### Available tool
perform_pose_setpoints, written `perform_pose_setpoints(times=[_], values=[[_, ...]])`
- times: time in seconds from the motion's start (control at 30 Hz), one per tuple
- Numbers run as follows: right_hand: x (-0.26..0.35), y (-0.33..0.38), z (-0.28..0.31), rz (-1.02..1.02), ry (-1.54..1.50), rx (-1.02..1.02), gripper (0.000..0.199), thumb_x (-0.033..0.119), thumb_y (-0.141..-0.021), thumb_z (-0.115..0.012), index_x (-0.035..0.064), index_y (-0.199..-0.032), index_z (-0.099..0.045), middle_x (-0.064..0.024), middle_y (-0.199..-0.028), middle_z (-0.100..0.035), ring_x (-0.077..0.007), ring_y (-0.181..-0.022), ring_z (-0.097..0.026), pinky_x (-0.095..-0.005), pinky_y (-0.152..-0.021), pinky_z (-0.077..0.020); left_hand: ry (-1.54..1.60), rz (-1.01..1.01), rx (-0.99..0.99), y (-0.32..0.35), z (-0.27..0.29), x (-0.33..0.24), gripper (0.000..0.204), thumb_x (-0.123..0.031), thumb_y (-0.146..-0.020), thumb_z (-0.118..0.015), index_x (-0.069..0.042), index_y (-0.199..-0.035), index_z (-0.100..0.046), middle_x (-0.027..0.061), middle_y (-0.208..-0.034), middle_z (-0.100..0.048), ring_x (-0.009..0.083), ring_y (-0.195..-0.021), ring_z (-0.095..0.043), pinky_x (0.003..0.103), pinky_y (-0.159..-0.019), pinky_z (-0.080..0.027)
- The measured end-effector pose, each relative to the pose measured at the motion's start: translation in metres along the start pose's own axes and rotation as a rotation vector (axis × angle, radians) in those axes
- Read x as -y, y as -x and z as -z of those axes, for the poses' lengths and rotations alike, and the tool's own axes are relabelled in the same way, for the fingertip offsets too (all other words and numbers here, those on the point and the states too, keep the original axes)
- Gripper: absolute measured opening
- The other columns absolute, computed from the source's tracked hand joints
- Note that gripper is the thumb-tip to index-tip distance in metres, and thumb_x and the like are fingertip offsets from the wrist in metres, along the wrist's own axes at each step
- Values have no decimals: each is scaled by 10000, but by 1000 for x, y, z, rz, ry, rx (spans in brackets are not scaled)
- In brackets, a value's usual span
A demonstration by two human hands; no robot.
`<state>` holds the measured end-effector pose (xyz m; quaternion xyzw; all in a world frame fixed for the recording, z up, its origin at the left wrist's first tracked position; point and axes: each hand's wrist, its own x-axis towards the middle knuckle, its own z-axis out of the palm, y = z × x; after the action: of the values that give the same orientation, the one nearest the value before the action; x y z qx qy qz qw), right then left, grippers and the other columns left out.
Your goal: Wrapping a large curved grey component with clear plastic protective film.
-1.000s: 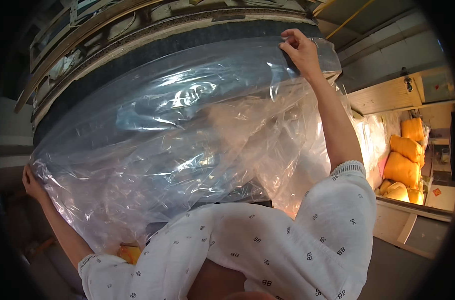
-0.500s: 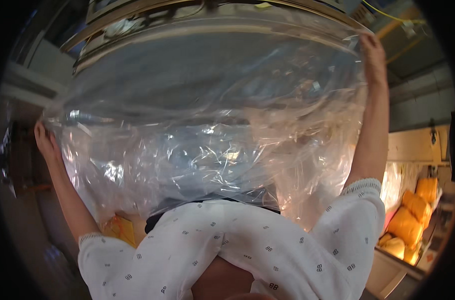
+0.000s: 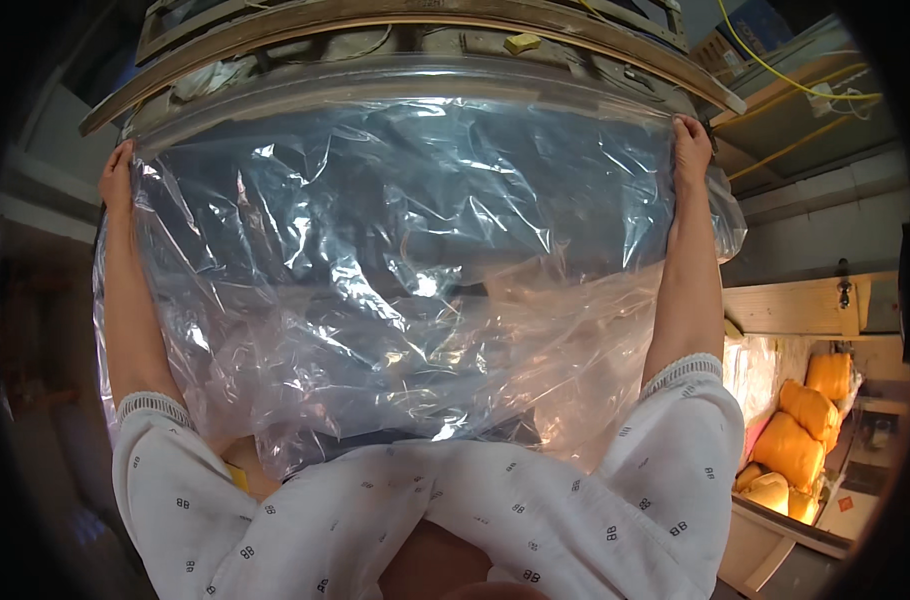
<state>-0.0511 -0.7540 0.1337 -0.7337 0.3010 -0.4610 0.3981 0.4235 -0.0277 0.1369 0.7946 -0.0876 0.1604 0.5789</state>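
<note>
A large clear plastic bag (image 3: 405,270) is stretched wide in front of me, crinkled and shiny. My left hand (image 3: 117,178) grips its upper left corner and my right hand (image 3: 691,148) grips its upper right corner, both arms raised and spread apart. The bag hangs down to my chest over my white patterned sleeves. Something dark shows dimly through the plastic; I cannot tell what it is.
A curved wooden and metal frame (image 3: 425,40) runs overhead just above the bag's top edge. Yellow cables (image 3: 795,80) hang at the upper right. Several orange-yellow bagged items (image 3: 805,440) lie on a wooden shelf at the lower right.
Both hands have lifted and spread the bag wider, so its top edge now sits level under the overhead frame. My left hand rose from low left to shoulder height.
</note>
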Motion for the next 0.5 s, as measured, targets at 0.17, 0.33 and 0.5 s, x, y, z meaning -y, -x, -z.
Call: perform_pose_setpoints(times=[0.17,0.33,0.5], values=[[3,-10,-6,20,268,-8,296,245,-729,-651,1,-890,-602,-70,-807,-577,-145,-711,-502,-266,-679,-408,-185,7,-23,-18,-5,5,277,-268,-769,-657,-58,-948,-677,40,-917,-646,120,-877,-557,213,-804,-396],[-1,-14,-13,148,496,-233,406,249,-661,-686,-21,-897,-496,-157,-927,-458,-253,-832,-446,-329,-786,-375,-630,85,28,-59,14,52,291,-293,-783,-616,-23,-877,-671,61,-880,-637,143,-824,-574,254,-684,-438],[-8,-25,-17,55,295,-293,379,292,-701,-653,-25,-823,-487,-190,-942,-444,-301,-911,-410,-372,-856,-318,-32,290,-167,-65,57,80,298,-152,-840,-472,66,-1032,-535,174,-1013,-556,250,-872,-587,313,-689,-517]])
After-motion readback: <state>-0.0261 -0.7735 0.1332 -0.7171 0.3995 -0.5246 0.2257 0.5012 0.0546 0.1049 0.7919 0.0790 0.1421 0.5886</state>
